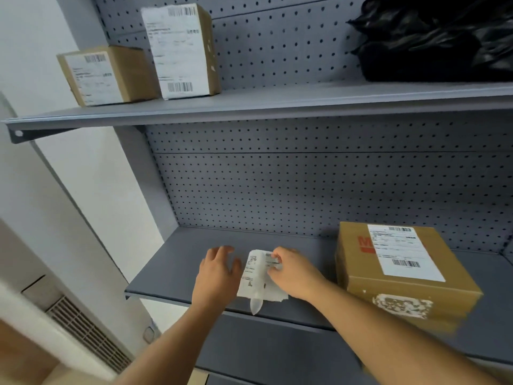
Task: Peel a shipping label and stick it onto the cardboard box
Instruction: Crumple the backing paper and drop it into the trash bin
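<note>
A white shipping label sheet (256,276) lies on the grey lower shelf (172,273), its printed face up and one curled strip hanging over the front edge. My right hand (294,273) pinches the sheet's upper right part between thumb and fingers. My left hand (218,273) rests with spread fingers beside the sheet's left edge, touching or just over it. A cardboard box (405,290) stands to the right on the same shelf, with a white label on its top and torn label remains on its front.
Two labelled cardboard boxes (111,75) (183,48) stand on the upper shelf (277,107) at the left. A black plastic bag (435,37) sits at its right end. Perforated grey panel backs the shelves. A white wall and vent grille (86,332) lie left.
</note>
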Action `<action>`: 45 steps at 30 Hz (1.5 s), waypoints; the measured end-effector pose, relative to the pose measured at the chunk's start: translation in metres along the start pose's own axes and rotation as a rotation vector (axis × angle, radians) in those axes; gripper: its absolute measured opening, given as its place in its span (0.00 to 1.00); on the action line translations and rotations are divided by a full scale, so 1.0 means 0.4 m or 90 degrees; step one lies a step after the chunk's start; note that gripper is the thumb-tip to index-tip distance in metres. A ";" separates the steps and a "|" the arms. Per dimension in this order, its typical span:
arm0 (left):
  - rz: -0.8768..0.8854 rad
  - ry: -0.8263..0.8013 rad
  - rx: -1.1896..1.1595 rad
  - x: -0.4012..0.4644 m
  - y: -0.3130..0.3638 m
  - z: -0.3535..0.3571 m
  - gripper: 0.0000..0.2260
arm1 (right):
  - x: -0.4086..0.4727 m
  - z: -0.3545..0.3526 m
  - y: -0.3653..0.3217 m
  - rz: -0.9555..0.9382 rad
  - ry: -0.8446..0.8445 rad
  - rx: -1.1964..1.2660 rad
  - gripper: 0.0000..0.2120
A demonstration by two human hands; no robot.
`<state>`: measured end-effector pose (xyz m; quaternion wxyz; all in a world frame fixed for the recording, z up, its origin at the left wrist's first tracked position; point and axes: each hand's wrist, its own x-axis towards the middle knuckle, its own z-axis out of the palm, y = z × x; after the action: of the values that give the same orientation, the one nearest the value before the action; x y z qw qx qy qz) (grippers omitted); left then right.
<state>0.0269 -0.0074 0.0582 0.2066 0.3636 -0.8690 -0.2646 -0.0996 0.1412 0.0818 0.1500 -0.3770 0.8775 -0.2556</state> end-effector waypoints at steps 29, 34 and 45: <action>0.142 -0.214 -0.022 0.020 -0.091 -0.048 0.20 | 0.059 0.129 -0.084 0.201 0.008 0.241 0.08; 0.130 -0.251 -0.085 0.017 -0.058 -0.040 0.22 | 0.035 0.096 -0.085 0.197 -0.020 0.432 0.12; 0.133 -0.206 -0.188 -0.012 -0.001 -0.046 0.09 | -0.002 0.086 -0.076 0.258 -0.039 0.702 0.11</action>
<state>0.0401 -0.0097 0.0714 0.1416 0.1905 -0.8754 -0.4211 -0.0655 0.1124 0.0706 0.3949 -0.0755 0.6650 -0.6293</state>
